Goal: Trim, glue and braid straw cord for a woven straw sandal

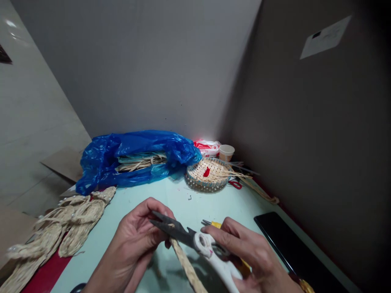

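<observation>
Above the table, my left hand [139,238] pinches the end of a braided straw strip [186,262] that hangs down toward me. My right hand [249,252] grips white-handled scissors [210,252]. Their dark blades point left, slightly apart, and cross the strip close to my left fingertips. Whether the blades have cut into the straw I cannot tell. Below my right hand lies a yellow-handled tool [216,224] with thin metal tips, partly hidden by the hand.
Braided straw pieces with beads [82,219] lie at the left edge. Toward the wall are a blue plastic bag [100,154] holding straw bundles, a round woven basket [201,185], a paper cup [226,151] and red-handled scissors [235,185]. A black phone-like slab [293,248] lies right.
</observation>
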The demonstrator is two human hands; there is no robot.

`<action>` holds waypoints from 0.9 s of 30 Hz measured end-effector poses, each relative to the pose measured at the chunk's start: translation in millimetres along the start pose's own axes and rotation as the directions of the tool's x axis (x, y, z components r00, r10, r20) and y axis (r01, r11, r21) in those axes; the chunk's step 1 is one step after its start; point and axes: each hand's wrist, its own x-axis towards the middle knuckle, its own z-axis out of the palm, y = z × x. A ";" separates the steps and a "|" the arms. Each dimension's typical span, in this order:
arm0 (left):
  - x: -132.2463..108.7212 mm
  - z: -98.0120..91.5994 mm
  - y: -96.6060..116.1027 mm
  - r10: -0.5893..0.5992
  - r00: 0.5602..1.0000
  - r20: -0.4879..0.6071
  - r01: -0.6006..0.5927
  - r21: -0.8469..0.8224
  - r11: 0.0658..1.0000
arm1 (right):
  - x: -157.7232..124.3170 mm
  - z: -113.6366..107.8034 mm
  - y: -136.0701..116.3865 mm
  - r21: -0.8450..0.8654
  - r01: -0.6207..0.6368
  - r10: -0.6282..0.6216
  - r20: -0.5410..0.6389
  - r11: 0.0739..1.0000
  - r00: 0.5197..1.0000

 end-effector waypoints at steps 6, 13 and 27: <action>0.5 0.1 -5.2 -0.082 0.997 -0.010 0.082 -0.049 0.995 | 1.3 1.6 6.5 -0.025 0.025 -0.025 -0.002 0.999 1.000; -4.8 4.1 1.2 -0.028 0.999 0.041 0.028 -0.014 0.999 | 2.7 0.9 -0.6 -0.077 0.094 -0.099 -0.066 0.993 0.993; 7.0 -6.2 0.2 0.062 0.988 -0.141 -0.018 0.292 0.956 | 34.6 -61.7 31.9 -0.503 -0.320 0.240 -0.219 0.803 0.946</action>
